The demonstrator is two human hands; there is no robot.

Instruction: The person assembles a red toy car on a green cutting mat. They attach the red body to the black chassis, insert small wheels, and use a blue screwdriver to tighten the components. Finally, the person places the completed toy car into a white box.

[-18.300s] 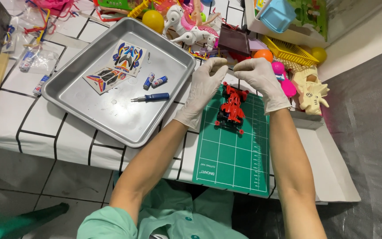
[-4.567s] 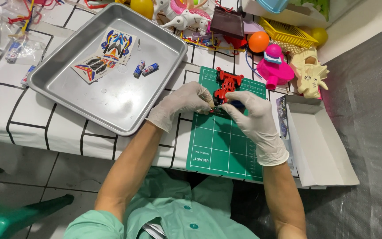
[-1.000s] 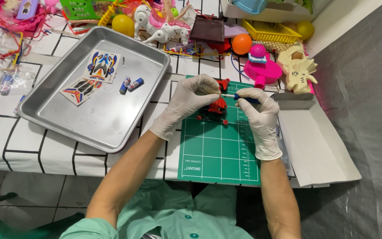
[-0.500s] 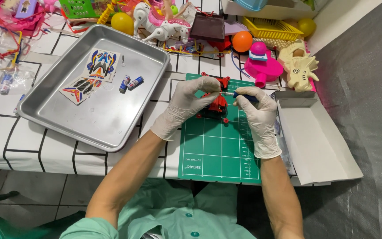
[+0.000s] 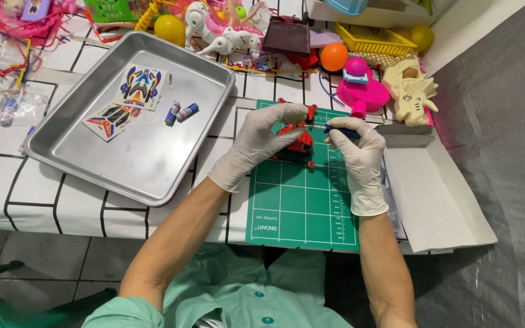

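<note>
A small red toy car (image 5: 298,140) sits tilted over the green cutting mat (image 5: 302,203). My left hand (image 5: 259,141), in a white glove, grips the car from the left and top. In my right hand (image 5: 360,155), also gloved, is a blue-handled screwdriver (image 5: 339,129), whose tip points left into the car. Much of the car is hidden under my fingers.
A metal tray (image 5: 132,161) at left holds two sticker sheets (image 5: 130,100) and two small batteries (image 5: 180,113). An open white box (image 5: 435,188) lies at right. Toys crowd the back: an orange ball (image 5: 334,56), a pink toy (image 5: 360,91), a cream dinosaur (image 5: 409,91), a yellow basket (image 5: 377,39).
The screwdriver left the tray and is in my right hand. Over the last second both hands stay on the car; only the view has shifted slightly.
</note>
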